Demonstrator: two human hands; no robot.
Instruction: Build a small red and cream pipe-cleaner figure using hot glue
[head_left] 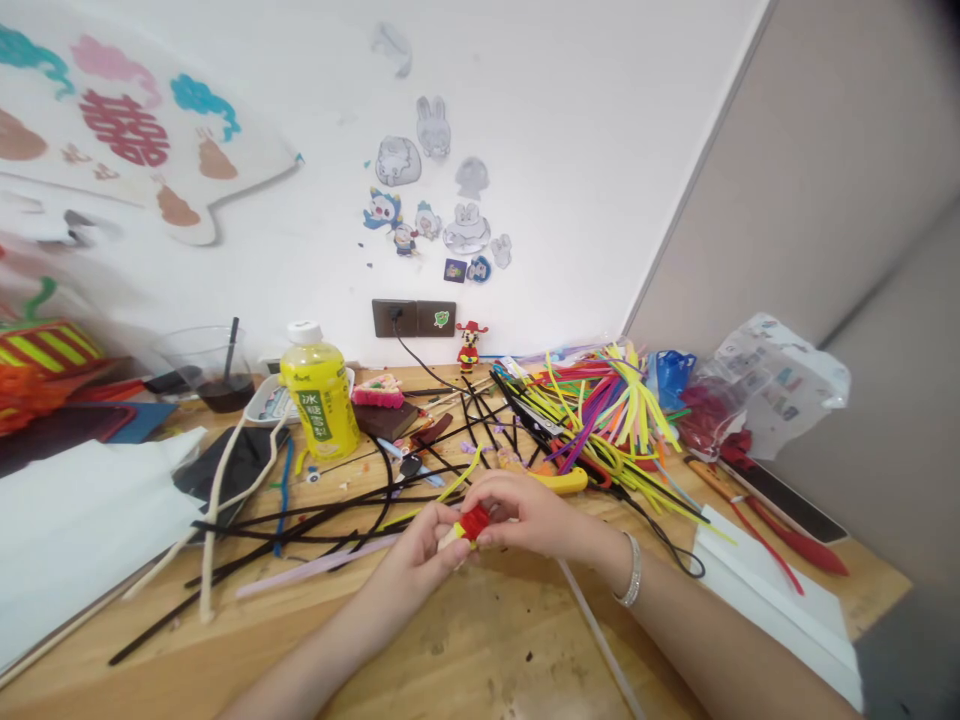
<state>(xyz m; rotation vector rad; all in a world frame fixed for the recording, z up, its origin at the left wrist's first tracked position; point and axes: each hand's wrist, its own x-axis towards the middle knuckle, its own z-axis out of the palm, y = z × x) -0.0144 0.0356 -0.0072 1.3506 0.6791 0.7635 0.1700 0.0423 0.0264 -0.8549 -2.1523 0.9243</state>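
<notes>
Low over the front of the wooden table, both my hands close on one small red and yellow piece (pixel 472 522). My left hand (pixel 426 552) pinches its lower left side, where a pale cream part shows between the fingers. From the right, my right hand (pixel 526 512) curls over the red part with thumb and fingertips. Fingers cover most of the piece, so its exact kind cannot be made out. Just behind my right hand lies a yellow handle (pixel 564 483). Black fuzzy craft stems (pixel 330 510) spread behind and left of my hands.
A yellow drink bottle (pixel 319 400) stands behind left, near a cup of dark liquid (pixel 225 388). Bundled colourful craft stems (pixel 607 420) fill the back right. Red-handled scissors (pixel 799 535) lie right. A small red figure (pixel 470 350) stands by the wall.
</notes>
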